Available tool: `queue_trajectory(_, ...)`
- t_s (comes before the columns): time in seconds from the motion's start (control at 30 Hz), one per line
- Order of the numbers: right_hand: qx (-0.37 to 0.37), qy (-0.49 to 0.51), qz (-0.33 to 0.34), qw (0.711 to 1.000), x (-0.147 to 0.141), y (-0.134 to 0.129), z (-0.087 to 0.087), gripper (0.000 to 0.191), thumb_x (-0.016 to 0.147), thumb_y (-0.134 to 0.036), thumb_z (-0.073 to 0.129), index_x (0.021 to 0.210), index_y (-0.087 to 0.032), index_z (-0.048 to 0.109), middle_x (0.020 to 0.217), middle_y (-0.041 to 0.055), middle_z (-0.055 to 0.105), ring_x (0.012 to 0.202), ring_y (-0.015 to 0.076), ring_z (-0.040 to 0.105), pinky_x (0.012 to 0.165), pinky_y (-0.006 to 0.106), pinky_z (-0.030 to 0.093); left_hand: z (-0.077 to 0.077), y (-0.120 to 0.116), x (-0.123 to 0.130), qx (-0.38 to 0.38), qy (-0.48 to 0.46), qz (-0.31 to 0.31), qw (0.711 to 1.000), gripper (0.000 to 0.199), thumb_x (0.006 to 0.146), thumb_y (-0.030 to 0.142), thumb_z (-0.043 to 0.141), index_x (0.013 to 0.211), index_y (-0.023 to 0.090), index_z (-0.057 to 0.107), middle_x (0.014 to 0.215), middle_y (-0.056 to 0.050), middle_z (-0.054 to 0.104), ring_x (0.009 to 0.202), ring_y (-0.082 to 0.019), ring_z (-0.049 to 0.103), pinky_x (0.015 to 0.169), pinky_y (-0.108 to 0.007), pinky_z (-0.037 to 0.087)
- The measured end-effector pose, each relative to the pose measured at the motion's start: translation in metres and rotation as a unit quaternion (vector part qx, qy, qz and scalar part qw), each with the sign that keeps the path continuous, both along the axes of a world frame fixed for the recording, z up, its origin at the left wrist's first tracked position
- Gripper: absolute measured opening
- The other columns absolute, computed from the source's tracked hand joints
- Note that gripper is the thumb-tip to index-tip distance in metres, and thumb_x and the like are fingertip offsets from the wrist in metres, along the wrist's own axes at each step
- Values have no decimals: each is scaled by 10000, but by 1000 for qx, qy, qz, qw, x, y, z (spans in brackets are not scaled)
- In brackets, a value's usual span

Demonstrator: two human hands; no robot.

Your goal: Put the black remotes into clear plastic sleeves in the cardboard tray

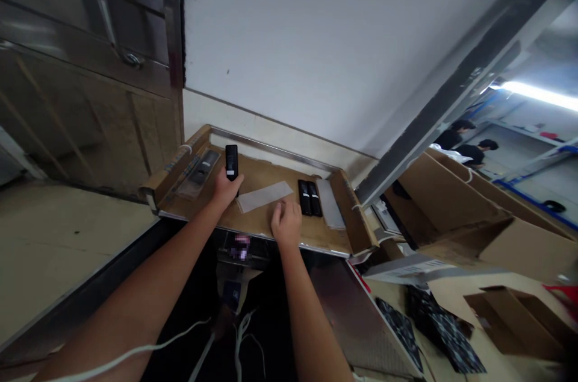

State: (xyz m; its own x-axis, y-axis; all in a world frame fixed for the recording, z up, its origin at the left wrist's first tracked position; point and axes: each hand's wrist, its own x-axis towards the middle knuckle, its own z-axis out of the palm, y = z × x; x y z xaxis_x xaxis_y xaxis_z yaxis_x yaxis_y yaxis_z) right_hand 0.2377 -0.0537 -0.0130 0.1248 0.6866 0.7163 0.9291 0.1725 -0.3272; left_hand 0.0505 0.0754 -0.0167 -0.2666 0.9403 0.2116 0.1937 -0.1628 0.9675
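Observation:
My left hand (226, 188) is closed around the lower end of a black remote control (232, 160) with a small white label, held upright above the cardboard-lined tray (253, 168). A flat, translucent plastic sleeve (264, 196) lies between my hands. By its lower right edge, my right hand (287, 222) has its fingers curled in; whether they pinch anything is hidden. Two more black remote controls (309, 197) lie side by side just right of that hand. A stack of clear sleeves (331, 204) rests beyond them. At the tray's left end lies a bagged remote control (204, 166).
Raised cardboard sides (352, 213) bound the tray, which stands against a white wall (316, 38). A metal door (85, 68) is at left. Open cardboard boxes (456, 207) stand at right, with patterned black bags (445, 328) below. Two people (472, 153) are in the far background.

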Motion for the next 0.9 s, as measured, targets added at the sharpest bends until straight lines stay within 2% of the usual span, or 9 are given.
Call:
queue_trajectory(0.13, 7, -12, -29, 999, -3, -3, 0, 202, 981, -219, 422, 966, -142, 608, 925, 131, 636, 917, 265, 548, 856, 404, 439, 3, -1, 1, 0, 9, -3, 1000, 334, 683, 368, 691, 949, 179, 619, 800, -23, 628, 728, -193, 598, 651, -278, 440)
queue_trajectory(0.37, 24, -44, -15, 999, -3, -2, 1, 215, 982, -193, 408, 878, -176, 595, 836, 96, 621, 836, 242, 536, 803, 380, 414, 4, 1, 2, -8, 49, 10, 999, 313, 684, 370, 706, 912, 179, 610, 771, -18, 611, 707, -194, 591, 618, -279, 422)
queue_trajectory(0.67, 25, -57, -12, 998, -1, -2, -1, 205, 986, -182, 411, 874, -185, 583, 822, 85, 614, 821, 237, 533, 792, 378, 402, 5, 6, 6, 8, 52, 13, 999, 275, 678, 351, 698, 870, 183, 596, 750, -14, 594, 684, -185, 569, 604, -278, 399)
queue_trajectory(0.9, 25, -57, -12, 998, 0, -2, -2, 173, 975, -177, 432, 873, -195, 571, 835, 81, 623, 833, 234, 553, 799, 384, 406, -2, 18, 11, 16, 51, 28, 998, 272, 673, 352, 701, 858, 186, 589, 733, -2, 584, 674, -179, 563, 608, -277, 403)
